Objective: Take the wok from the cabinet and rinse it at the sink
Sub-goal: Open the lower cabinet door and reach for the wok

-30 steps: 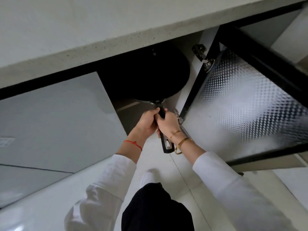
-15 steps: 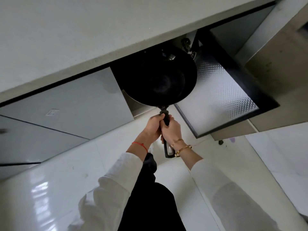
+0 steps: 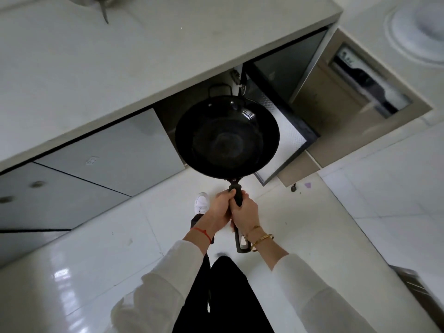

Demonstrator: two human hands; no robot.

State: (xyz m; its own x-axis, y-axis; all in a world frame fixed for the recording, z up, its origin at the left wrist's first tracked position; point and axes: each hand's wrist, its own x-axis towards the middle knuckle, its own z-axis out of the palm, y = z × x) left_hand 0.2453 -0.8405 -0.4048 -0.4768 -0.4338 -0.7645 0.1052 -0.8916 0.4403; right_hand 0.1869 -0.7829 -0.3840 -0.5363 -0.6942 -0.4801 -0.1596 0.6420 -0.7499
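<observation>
A black round wok (image 3: 227, 137) with a long dark handle hangs in the air in front of the open lower cabinet (image 3: 192, 102), fully outside it and below the counter edge. My left hand (image 3: 219, 209) and my right hand (image 3: 245, 213) are both wrapped around the handle, side by side, the left one slightly further up. The handle's end sticks out behind my right wrist. The wok's inside faces up and looks empty. The sink is barely visible at the top left edge.
The grey counter (image 3: 144, 51) runs across the top. The cabinet door (image 3: 286, 140) stands open to the right of the wok. Closed grey doors (image 3: 115, 152) lie to the left. A built-in appliance (image 3: 367, 85) sits at the right. My white shoe (image 3: 201, 203) rests on the glossy white floor.
The wok has come out of the cabinet toward me and higher, now wholly outside it. Both hands kept their grip on the handle. The view rose, so more of the countertop shows.
</observation>
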